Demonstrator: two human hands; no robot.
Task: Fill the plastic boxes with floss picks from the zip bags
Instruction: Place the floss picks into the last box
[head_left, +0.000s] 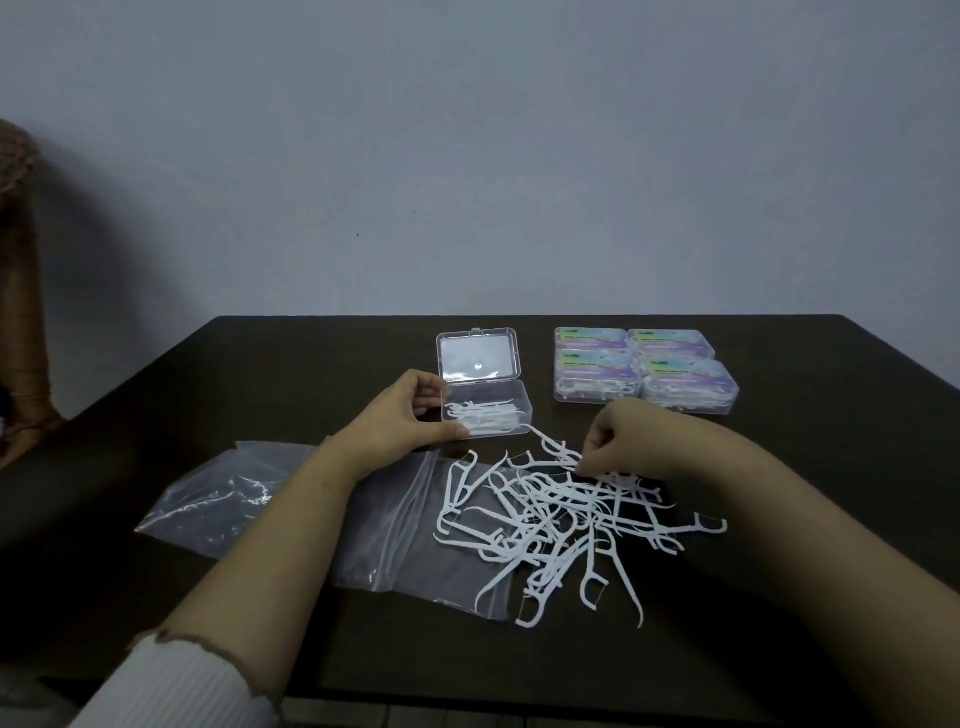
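Note:
A clear plastic box stands open on the dark table, its lid tipped back, with several white floss picks inside. My left hand grips the box's left end between thumb and fingers. A loose pile of white floss picks lies in front of the box. My right hand is curled over the pile's far edge and pinches picks there. Two flat zip bags lie on the table: one under my left forearm, beside the pile, and another farther left.
Closed, labelled boxes filled with picks sit in a two-by-two group at the back right. A grey wall rises behind the table. A brown object stands at the far left. The table's near edge runs under my forearms.

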